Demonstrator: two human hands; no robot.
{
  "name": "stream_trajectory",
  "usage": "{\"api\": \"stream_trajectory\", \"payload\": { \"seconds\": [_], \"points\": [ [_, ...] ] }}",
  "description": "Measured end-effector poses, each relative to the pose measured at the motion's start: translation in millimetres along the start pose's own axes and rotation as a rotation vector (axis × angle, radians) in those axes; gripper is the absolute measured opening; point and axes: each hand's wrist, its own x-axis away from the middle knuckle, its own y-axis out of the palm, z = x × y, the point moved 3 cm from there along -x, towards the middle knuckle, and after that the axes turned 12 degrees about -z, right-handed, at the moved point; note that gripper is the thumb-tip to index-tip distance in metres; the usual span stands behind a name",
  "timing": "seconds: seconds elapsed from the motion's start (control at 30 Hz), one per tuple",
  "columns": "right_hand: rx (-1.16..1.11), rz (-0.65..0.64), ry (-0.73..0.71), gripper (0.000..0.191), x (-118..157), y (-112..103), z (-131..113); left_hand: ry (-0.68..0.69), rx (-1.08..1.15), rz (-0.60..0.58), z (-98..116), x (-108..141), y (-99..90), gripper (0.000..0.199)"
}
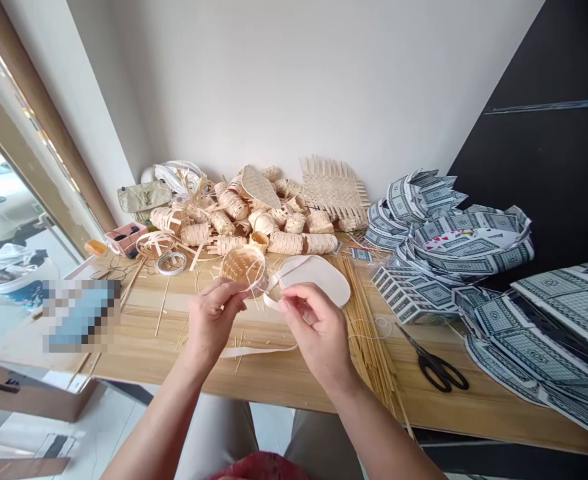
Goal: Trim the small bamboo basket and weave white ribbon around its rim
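Left hand (215,321) curled nearly closed, thumb and fingertips pinching the lower rim of a small round bamboo basket (241,267), which tilts up on its edge above the middle of the desk (139,333), well back from the front edge. Right hand (319,330) closed to a tight pinch just beside it, fingertips (285,305) gripping a thin white strip (259,350) that loops toward the basket and trails down onto the desk. Beyond the right hand, a white oval pad (319,277), close to the basket; material impossible to tell.

Basket shallow, pale and finely woven, with loose thin strands curling off the rim. Probably very light and springy: firm enough across the woven wall, yet fragile at the loose ends, which look easy to bend or split. Safest hold likely on the rim or the woven wall, away from those strands. White strip apparently soft, floppy and perhaps slippery, so best pinched close to the basket.

Around the hands, a bundle of bamboo sticks (369,333) lying toward the front edge, black-handled scissors (437,367) to its right, and a roll of tape (171,263) left of the basket. Along the back edge, a heap of small woven bamboo pieces (244,217) and a flat woven mat (334,190).
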Motion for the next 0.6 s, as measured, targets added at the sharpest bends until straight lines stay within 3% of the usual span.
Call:
{"api": "stream_trajectory", "payload": {
  "seconds": [0.13,0.27,0.43,0.6],
  "points": [
    [-0.259,-0.080,0.227,0.021,-1,5,9,0.019,-0.023,0.021,1,3,2.5,0.012],
    [-0.295,-0.083,0.300,0.025,-6,9,10,0.072,-0.127,0.039,6,4,3.3,0.015],
    [-0.273,-0.094,0.271,0.020,-12,13,8,0.094,-0.178,0.034,9,5,4.4,0.014],
    [-0.067,-0.056,0.107,0.017,-9,13,2,0.066,-0.150,0.025,6,5,6.0,0.014]
  ]
}}
